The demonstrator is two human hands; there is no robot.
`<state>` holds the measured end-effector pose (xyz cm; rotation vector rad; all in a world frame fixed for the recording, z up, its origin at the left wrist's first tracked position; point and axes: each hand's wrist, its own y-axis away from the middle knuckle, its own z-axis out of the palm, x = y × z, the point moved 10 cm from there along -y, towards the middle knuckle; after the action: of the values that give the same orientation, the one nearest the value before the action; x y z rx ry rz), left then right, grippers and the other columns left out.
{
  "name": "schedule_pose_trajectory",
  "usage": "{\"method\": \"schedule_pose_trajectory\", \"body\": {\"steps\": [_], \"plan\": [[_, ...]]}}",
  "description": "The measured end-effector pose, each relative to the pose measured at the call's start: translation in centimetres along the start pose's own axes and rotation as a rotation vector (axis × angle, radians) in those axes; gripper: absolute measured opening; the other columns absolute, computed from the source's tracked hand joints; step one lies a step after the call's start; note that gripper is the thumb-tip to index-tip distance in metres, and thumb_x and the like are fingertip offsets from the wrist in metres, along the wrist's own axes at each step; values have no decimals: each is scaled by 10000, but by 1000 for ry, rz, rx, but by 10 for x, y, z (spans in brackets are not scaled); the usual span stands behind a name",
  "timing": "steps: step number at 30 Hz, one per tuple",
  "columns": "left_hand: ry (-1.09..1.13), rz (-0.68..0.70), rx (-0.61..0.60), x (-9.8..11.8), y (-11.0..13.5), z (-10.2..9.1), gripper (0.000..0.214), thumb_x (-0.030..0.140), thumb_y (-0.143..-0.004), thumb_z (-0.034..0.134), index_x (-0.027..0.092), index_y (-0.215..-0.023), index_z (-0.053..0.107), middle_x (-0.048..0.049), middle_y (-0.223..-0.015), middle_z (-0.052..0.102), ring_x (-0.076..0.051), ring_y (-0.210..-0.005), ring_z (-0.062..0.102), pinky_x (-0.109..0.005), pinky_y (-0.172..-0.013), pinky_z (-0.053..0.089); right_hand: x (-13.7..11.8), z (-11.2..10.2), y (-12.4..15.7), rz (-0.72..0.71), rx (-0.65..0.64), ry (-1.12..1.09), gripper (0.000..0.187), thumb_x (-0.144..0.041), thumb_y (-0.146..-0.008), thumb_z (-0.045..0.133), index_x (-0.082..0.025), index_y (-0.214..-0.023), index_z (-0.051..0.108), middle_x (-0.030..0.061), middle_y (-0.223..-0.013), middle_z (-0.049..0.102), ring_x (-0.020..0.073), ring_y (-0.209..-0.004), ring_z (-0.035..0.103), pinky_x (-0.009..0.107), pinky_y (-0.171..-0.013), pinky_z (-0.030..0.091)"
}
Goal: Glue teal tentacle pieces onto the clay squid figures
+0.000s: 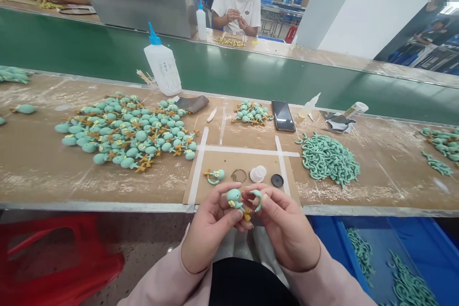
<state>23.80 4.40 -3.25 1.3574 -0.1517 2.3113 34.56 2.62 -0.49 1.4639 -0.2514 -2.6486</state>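
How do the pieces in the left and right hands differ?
The round figure in the left hand is bulky and has yellow-brown parts; the curved strip in the right hand is thin and plain. The figure is larger than the strip. Both are pale green, held in the fingertips.

1. The left hand (pixel 210 234) hides part of the teal clay figure (pixel 234 196).
2. The right hand (pixel 287 229) hides part of the clay strand (pixel 256 199).
3. The lower edge cuts off the blue crate (pixel 426 244).
4. The squeeze bottle's (pixel 163 69) print is too small to read.

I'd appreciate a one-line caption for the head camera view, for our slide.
Left hand holds a teal figure, right hand a teal strand.
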Motion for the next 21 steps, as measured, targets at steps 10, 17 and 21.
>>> {"method": "schedule_pose_trajectory", "body": {"steps": [10,17,21], "plan": [[-11,55,-33,5,0,16,348,168,-835,703,307,-1144,625,20,-876,736,-115,-624,714,-184,-595,577,-6,1,8,-46,-20,-115,160,-309,-827,712,-170,-749,698,29,-953,580,126,-666,599,278,-589,525],[25,86,-69,8,1,24,358,135,-819,715,305,-1125,641,21,-860,734,-116,-619,719,-171,-585,579,-14,2,13,-147,-95,-54,124,-238,-880,658,-186,-771,690,15,-969,555,99,-690,609,248,-609,541],[32,84,-107,8,1,29,362,136,-832,700,313,-1144,645,18,-880,736,-115,-628,718,-177,-594,584,-29,4,18,-260,-108,57,109,-205,-887,647,-197,-789,693,29,-970,567,111,-772,620,221,-611,563]]}}
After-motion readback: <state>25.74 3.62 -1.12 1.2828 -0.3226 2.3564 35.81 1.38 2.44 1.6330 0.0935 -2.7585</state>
